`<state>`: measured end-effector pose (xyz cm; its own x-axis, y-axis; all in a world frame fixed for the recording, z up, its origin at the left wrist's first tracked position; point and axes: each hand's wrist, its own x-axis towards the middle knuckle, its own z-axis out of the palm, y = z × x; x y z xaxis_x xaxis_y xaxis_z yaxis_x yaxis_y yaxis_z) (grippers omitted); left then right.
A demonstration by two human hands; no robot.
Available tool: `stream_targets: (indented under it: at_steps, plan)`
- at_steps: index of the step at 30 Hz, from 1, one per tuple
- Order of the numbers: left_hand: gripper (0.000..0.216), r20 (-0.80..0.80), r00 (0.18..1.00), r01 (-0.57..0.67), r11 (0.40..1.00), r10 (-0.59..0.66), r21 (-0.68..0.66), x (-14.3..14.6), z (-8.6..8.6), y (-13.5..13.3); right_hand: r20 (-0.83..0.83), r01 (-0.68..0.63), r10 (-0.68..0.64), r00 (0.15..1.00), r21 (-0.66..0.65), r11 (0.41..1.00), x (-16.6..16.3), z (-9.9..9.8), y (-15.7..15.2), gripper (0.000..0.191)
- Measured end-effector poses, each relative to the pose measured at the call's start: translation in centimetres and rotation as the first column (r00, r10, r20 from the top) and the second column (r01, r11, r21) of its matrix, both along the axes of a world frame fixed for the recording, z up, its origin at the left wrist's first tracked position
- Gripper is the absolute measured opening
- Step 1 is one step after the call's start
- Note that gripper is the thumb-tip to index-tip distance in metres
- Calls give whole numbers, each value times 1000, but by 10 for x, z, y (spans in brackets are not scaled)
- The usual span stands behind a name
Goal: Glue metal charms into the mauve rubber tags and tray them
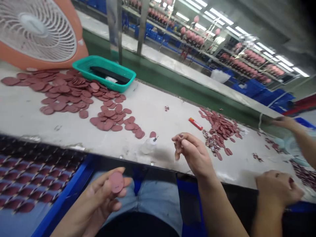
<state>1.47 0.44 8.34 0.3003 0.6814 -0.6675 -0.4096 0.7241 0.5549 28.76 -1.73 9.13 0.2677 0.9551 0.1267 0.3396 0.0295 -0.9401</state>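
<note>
My left hand (100,196) is closed on a flat, dusty-pink oval disc (116,182) with small slits in it, held up by its edges above my lap. Over the front of the table, my right hand (196,154) pinches a tiny shiny metal piece (181,136) between thumb and fingertips; its exact kind is too small to make out. A small translucent bottle (148,146) with a dark tip lies between the two hands, touching or close to a loose pink disc (152,134). Beyond my right hand are a heap of pink discs (219,123) and small metal pieces (209,141).
A larger disc pile (66,92) spreads before an orange fan (41,33) and a green basket (103,74). A red stick-like packet (195,123) lies on the white table (158,95). At left is a blue crate (71,194) of discs. A co-worker's hands (278,187) work at right.
</note>
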Motion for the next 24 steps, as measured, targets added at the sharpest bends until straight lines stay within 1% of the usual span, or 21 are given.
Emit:
stream_targets:
  at_steps: [2, 4, 6, 9, 12, 15, 17, 20, 24]
  plan:
    - [52, 7, 999, 46, 999, -46, -13, 5, 6, -2, -153, -125, 123, 981, -1, 992, -30, 2, -17, 31]
    - [50, 24, 995, 100, 995, -100, -15, 5, 7, -4, -282, -236, 227, 932, 5, 972, -55, 3, -28, 21]
    - [46, 58, 987, 150, 989, -149, -18, 3, 4, -5, -339, -289, 273, 900, 5, 957, -71, 5, -33, 16]
    - [37, 158, 957, 244, 970, -244, 22, -1, -2, -7, -277, -318, 304, 912, -7, 948, -83, 8, -33, 22]
    - [30, 220, 927, 296, 952, -305, 71, -4, -6, -7, -120, -349, 348, 930, 12, 937, -85, 14, -30, 25]
    - [33, 205, 934, 283, 956, -294, 80, -6, -8, -8, 61, -352, 349, 935, 53, 935, -84, 19, -26, 23]
    - [34, 198, 935, 283, 955, -295, 87, -7, -9, -8, 142, -365, 353, 925, 65, 929, -84, 22, -24, 21]
    - [35, 200, 933, 287, 954, -300, 92, -6, -10, -8, 200, -386, 368, 908, 64, 920, -84, 24, -21, 16]
    - [37, 194, 935, 282, 955, -295, 95, -5, -9, -6, 229, -418, 396, 889, 56, 907, -84, 27, -19, 13]
